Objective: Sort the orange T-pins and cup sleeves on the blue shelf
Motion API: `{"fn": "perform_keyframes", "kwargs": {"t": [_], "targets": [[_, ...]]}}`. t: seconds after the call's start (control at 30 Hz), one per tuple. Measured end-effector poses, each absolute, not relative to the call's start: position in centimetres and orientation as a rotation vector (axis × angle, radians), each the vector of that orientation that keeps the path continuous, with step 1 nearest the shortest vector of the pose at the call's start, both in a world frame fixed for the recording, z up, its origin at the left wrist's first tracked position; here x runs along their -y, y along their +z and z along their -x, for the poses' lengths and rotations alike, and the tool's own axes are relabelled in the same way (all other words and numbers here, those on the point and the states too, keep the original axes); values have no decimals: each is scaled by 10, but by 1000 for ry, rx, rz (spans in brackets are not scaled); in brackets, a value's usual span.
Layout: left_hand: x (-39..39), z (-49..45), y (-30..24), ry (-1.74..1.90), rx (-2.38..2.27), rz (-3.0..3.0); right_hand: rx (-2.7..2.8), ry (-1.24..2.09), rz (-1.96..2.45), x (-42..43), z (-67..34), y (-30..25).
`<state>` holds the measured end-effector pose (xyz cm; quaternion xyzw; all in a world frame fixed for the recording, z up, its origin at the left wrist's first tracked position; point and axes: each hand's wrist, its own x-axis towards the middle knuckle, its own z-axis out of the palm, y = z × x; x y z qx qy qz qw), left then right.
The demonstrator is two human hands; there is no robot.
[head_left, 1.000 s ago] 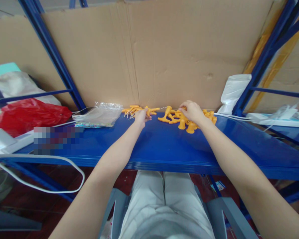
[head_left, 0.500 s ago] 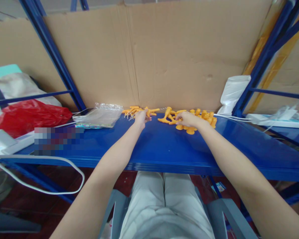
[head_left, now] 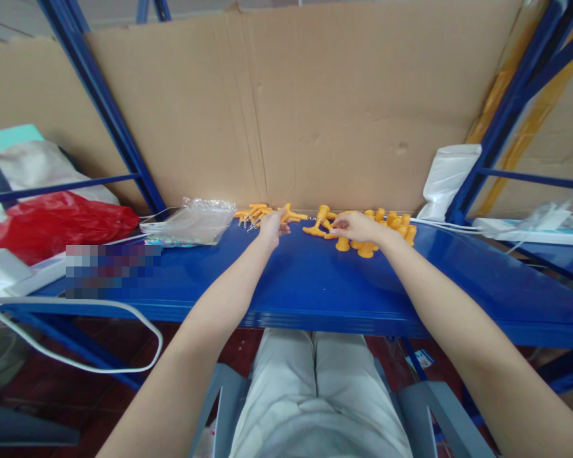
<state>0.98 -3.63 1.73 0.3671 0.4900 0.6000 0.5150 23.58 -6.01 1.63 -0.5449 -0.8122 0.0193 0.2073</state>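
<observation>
My left hand (head_left: 270, 229) is closed around a yellow plastic corkscrew (head_left: 286, 211) near the back of the blue table; its handle shows above my fingers. Left of it lies a bunch of yellow T-handles with metal spirals (head_left: 252, 222). My right hand (head_left: 356, 226) is curled over the left side of a heap of yellow bell-ended sleeves (head_left: 398, 224), fingertips closed on a yellow piece mostly hidden by them. Between the hands a T-shaped yellow corkscrew (head_left: 321, 219) rests on the table.
Clear plastic bags (head_left: 203, 219) lie on the left of the blue table (head_left: 315, 286). Beyond are a red plastic bag (head_left: 62, 222) and a white cable (head_left: 138, 366). A cardboard sheet (head_left: 339, 108) closes the back, with a white packet (head_left: 451, 178) at right.
My right hand has shifted slightly left over the heap, and its fingers have drawn together. The yellow piece in my left hand has turned a little; that hand has hardly moved.
</observation>
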Motion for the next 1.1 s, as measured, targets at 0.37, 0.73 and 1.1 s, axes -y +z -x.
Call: {"fn": "perform_keyframes", "kwargs": {"t": [0.37, 0.73, 1.1], "targets": [[42, -13, 12, 1360, -1126, -1023, 2197, 69, 1100, 70, -205, 10], [49, -21, 9, 1232, -1037, -1124, 2396, 131, 1043, 76, -191, 3], [51, -21, 5, 926, -1001, -1400, 2231, -239, 1404, 67, -212, 12]]}}
